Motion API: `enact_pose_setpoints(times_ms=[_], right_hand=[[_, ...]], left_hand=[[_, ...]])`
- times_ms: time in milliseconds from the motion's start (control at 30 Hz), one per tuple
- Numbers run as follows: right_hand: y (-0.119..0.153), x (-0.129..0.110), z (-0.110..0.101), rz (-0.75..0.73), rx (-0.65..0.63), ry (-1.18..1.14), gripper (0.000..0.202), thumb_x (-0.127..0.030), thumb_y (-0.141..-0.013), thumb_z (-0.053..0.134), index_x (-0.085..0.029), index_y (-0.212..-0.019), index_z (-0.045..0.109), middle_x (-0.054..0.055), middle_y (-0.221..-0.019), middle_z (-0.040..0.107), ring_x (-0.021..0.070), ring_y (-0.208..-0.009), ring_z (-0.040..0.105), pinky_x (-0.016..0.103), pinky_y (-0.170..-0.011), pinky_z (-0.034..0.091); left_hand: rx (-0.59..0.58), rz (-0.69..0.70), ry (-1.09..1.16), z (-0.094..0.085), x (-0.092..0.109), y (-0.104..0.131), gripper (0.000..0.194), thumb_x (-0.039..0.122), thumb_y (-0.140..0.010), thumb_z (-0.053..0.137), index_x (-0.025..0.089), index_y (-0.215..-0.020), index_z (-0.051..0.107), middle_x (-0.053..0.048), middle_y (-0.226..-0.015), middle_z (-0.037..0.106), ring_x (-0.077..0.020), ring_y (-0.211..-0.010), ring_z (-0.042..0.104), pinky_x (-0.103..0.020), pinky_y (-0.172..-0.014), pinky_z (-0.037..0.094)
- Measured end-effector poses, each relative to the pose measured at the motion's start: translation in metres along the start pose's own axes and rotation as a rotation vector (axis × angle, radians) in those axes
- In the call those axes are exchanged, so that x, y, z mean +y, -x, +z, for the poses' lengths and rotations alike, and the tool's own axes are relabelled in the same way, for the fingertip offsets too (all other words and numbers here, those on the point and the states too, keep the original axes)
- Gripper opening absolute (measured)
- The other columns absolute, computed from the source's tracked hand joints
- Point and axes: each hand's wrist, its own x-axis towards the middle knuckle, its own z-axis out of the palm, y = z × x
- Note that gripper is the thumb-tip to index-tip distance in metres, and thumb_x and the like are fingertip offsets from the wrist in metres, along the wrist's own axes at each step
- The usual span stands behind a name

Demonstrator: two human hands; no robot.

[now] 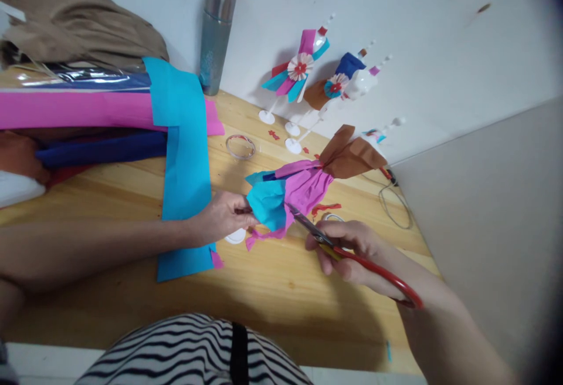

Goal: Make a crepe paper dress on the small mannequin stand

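A brown, pink and blue crepe-paper decoration (305,188) extends rightward from the left hand (226,218), whose fingers pinch its blue end (tips partly hidden). The right hand (358,247) grips red-handled scissors (382,270), blades at the pink edge, above the wooden tabletop (272,291).

The paper piece (308,191) is of pink, brown and turquoise colour. The scissors (321,237) have red handle (382,269). The shirt (193,350) has black stripes on white.
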Motion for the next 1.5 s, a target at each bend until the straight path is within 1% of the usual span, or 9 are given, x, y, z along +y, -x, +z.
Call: enact_pose_setpoints(times_ms=[333, 533, 700, 867, 1000, 1100, 1267, 1400, 1500], right_hand=[[-0.005, 0.001, 0.001, 0.003, -0.030, -0.036, 0.057, -0.068, -0.079, 0.064, -0.013, -0.092, 0.066, 0.001, -0.061, 0.059, 0.0099, -0.050, 0.044, 0.024, -0.047, 0.032], [-0.008, 0.004, 0.003, -0.028, -0.022, -0.084, 0.051, -0.064, -0.079, 0.068, -0.014, -0.089, 0.065, -0.001, -0.060, 0.056, 0.0081, -0.048, 0.042, 0.023, -0.044, 0.029], [-0.007, 0.001, 0.006, -0.036, 0.005, -0.112, 0.053, -0.067, -0.078, 0.067, -0.015, -0.087, 0.065, -0.002, -0.057, 0.054, 0.0081, -0.047, 0.040, 0.023, -0.043, 0.028], [-0.006, -0.005, 0.010, 0.039, 0.041, -0.170, 0.058, -0.072, -0.075, 0.066, -0.016, -0.089, 0.065, -0.002, -0.059, 0.053, 0.0087, -0.048, 0.038, 0.024, -0.043, 0.027], [-0.007, -0.006, 0.013, 0.039, 0.055, -0.191, 0.058, -0.073, -0.073, 0.067, -0.016, -0.087, 0.065, -0.003, -0.058, 0.052, 0.0084, -0.048, 0.038, 0.024, -0.044, 0.027], [-0.007, -0.005, 0.013, 0.048, 0.072, -0.184, 0.059, -0.073, -0.071, 0.069, -0.016, -0.085, 0.066, -0.004, -0.055, 0.051, 0.0081, -0.047, 0.038, 0.024, -0.045, 0.028], [-0.006, 0.001, 0.012, 0.141, 0.072, -0.193, 0.048, -0.062, -0.072, 0.075, -0.017, -0.084, 0.066, -0.005, -0.051, 0.050, 0.0076, -0.043, 0.037, 0.022, -0.041, 0.027], [-0.006, 0.013, 0.012, 0.077, 0.067, -0.168, 0.050, -0.066, -0.072, 0.073, -0.017, -0.084, 0.067, -0.005, -0.050, 0.049, 0.0078, -0.042, 0.037, 0.023, -0.042, 0.027], [-0.006, 0.014, 0.011, 0.046, 0.011, -0.076, 0.054, -0.068, -0.072, 0.071, -0.016, -0.088, 0.067, -0.003, -0.054, 0.052, 0.0089, -0.046, 0.040, 0.024, -0.045, 0.029]], left_hand=[[0.010, 0.022, -0.051, -0.001, -0.004, 0.000, 0.022, 0.030, -0.069, 0.066, 0.010, -0.076, 0.070, -0.008, -0.080, 0.075, -0.0179, -0.074, 0.068, -0.025, -0.065, 0.049], [0.015, 0.006, -0.059, 0.000, -0.002, 0.000, 0.021, 0.032, -0.069, 0.065, 0.011, -0.074, 0.070, -0.006, -0.077, 0.074, -0.0169, -0.073, 0.066, -0.025, -0.067, 0.049], [0.030, 0.003, -0.048, 0.002, -0.001, 0.000, 0.021, 0.031, -0.070, 0.066, 0.011, -0.076, 0.069, -0.006, -0.078, 0.074, -0.0162, -0.071, 0.065, -0.025, -0.065, 0.048], [0.026, 0.026, 0.018, 0.003, -0.001, 0.001, 0.018, 0.029, -0.068, 0.067, 0.012, -0.074, 0.068, -0.005, -0.077, 0.073, -0.0155, -0.071, 0.064, -0.025, -0.066, 0.047], [0.027, 0.030, 0.016, 0.003, 0.000, 0.002, 0.022, 0.033, -0.068, 0.068, 0.012, -0.075, 0.068, -0.005, -0.076, 0.073, -0.0162, -0.072, 0.064, -0.025, -0.065, 0.047], [0.020, 0.020, 0.019, 0.003, 0.001, 0.002, 0.021, 0.031, -0.069, 0.067, 0.011, -0.076, 0.068, -0.006, -0.077, 0.073, -0.0160, -0.073, 0.064, -0.025, -0.066, 0.047], [0.019, 0.027, 0.027, 0.002, -0.001, 0.001, 0.020, 0.028, -0.069, 0.066, 0.010, -0.079, 0.069, -0.006, -0.079, 0.074, -0.0170, -0.076, 0.066, -0.026, -0.070, 0.049], [0.021, 0.044, 0.002, 0.001, -0.005, 0.000, 0.020, 0.030, -0.069, 0.065, 0.011, -0.074, 0.069, -0.007, -0.076, 0.074, -0.0175, -0.072, 0.066, -0.027, -0.067, 0.048], [0.024, 0.054, -0.007, 0.002, -0.003, 0.001, 0.021, 0.032, -0.072, 0.065, 0.012, -0.070, 0.068, -0.006, -0.072, 0.072, -0.0159, -0.067, 0.063, -0.026, -0.064, 0.046]])
